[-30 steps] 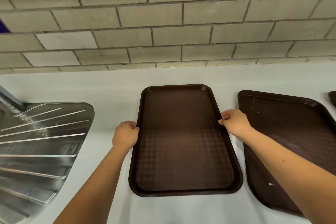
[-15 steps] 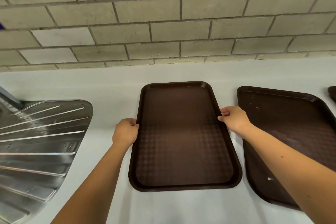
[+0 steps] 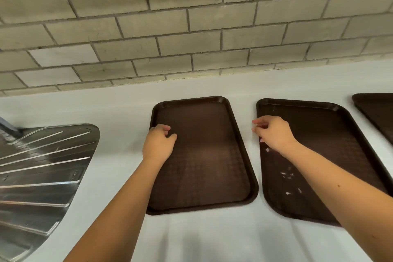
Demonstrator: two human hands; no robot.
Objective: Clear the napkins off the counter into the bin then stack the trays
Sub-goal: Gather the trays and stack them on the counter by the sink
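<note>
A brown tray [image 3: 204, 155] lies flat on the white counter [image 3: 212, 238], straight ahead. My left hand [image 3: 159, 144] hovers over its left rim with fingers loosely curled, holding nothing. To the right lies a second brown tray [image 3: 325, 147] with small white paper scraps [image 3: 287, 174] on it. Above that tray's left rim is my right hand [image 3: 273, 134], fingers loosely bent and empty. The corner of a third brown tray [image 3: 378, 110] shows at the far right edge. No napkins or bin are in view.
A steel sink drainboard [image 3: 42, 166] takes up the left side of the counter. A grey brick wall [image 3: 191, 27] runs along the back. Bare counter lies between the trays and in front of them.
Both hands have let go of the middle tray's rims. My right hand has moved right, over the second tray's edge. My left hand has shifted inward over the middle tray. The view has panned right.
</note>
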